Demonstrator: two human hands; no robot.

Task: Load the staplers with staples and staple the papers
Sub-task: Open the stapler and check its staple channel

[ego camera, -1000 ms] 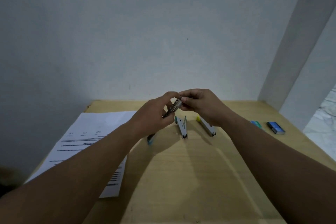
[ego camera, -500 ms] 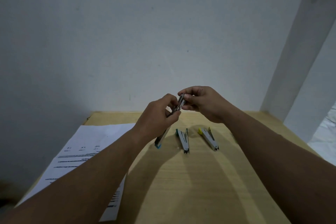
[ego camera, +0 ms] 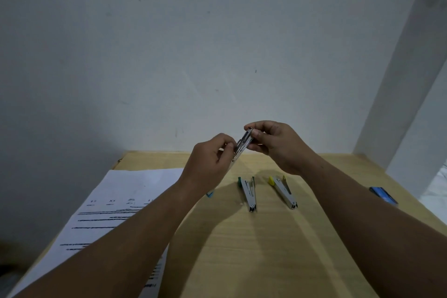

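Both hands pinch the raised stapler [ego camera: 242, 146], left hand [ego camera: 212, 162] low, right hand [ego camera: 271, 141] at its tip (staples could spill if fumbled).

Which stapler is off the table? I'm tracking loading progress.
The blue-tipped stapler, gripped by both hands; the green-tipped stapler and yellow-tipped stapler lie on the table.

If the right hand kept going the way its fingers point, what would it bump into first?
The right hand points left, pinching the top of the stapler. Past that it would probably meet the left hand, which grips the same stapler close beside it.
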